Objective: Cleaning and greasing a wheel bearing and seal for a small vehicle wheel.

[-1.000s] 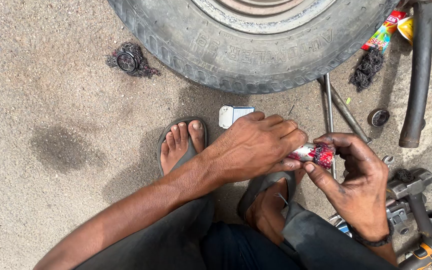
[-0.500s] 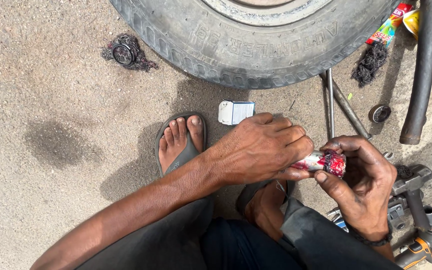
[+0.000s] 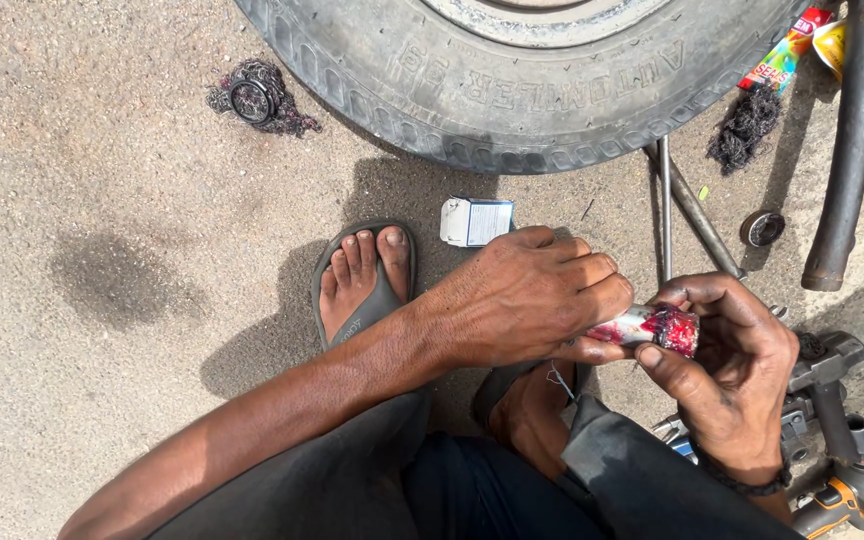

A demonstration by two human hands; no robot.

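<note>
Two hands meet below the tyre (image 3: pixel 512 90) on one small tube (image 3: pixel 652 326). The left hand (image 3: pixel 527 295) is closed round its silver body; the right hand (image 3: pixel 737 370) pinches its red-smeared end between thumb and fingers, just above the knee.

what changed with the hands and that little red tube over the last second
The right hand has curled closer round the red-smeared end of the small tube, thumb and fingers now working at its tip. The left hand keeps its grip on the tube's other end. Both hands sit slightly lower in view, mostly from the camera shifting. The tyre, small box, metal rods and sandalled foot stayed put.
</note>
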